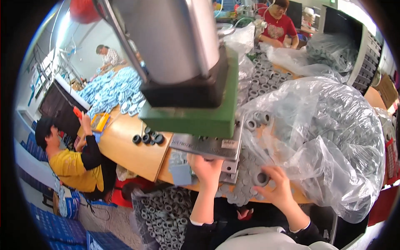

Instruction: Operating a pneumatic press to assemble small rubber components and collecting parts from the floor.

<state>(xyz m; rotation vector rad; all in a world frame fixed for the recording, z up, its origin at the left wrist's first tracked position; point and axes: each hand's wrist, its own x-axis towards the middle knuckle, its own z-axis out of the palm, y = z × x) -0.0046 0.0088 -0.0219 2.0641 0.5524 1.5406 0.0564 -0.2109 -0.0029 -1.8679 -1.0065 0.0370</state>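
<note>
My left hand (205,167) reaches in under the metal plate (208,146) of a press, its fingertips hidden by that plate. Above the plate sit the press's green block (196,118) and a large grey cylinder (179,37). My right hand (278,187) has thumb and forefinger around a dark grey ring (261,179), over a scatter of flat grey discs (238,192). More grey rings (251,124) lie farther up the table. A light blue-grey square piece (181,175) is beside my left wrist.
A big clear plastic bag (333,125) of grey parts fills the right side. Below left stands a bag of grey rings (164,214). Black rings (148,137) and light blue pieces (110,91) lie on the left table. A person in yellow (77,168) and others work nearby.
</note>
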